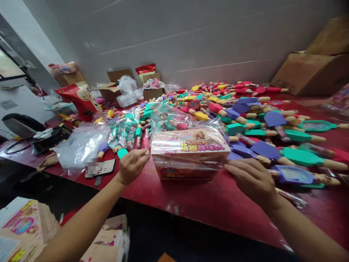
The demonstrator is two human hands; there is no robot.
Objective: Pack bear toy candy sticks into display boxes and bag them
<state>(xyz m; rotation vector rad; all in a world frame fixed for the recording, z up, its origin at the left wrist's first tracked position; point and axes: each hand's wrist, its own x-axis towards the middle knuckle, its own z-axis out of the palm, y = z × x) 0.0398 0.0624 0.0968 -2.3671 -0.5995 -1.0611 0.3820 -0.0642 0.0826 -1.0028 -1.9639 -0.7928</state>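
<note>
A printed pink cardboard box (188, 154) sits inside a clear plastic bag (218, 131) near the front of the red table. At the box's left end, my left hand (133, 165) is closed in a pinch on the edge of the bag. On the right side my right hand (252, 180) pinches the bag's other edge, its fingertips close to the box corner. The far part of the bag lies loose over colourful pieces behind the box. Fingertips of both hands are partly hidden.
Piled across the red table (196, 203) are green, purple, red and yellow paddle-shaped items (267, 149) with tan handles. Clear bags (81, 145) and a phone-like flat thing (106, 167) lie left. Cartons (311, 72) stand far right. Printed flat cardboard (24, 222) is stacked below.
</note>
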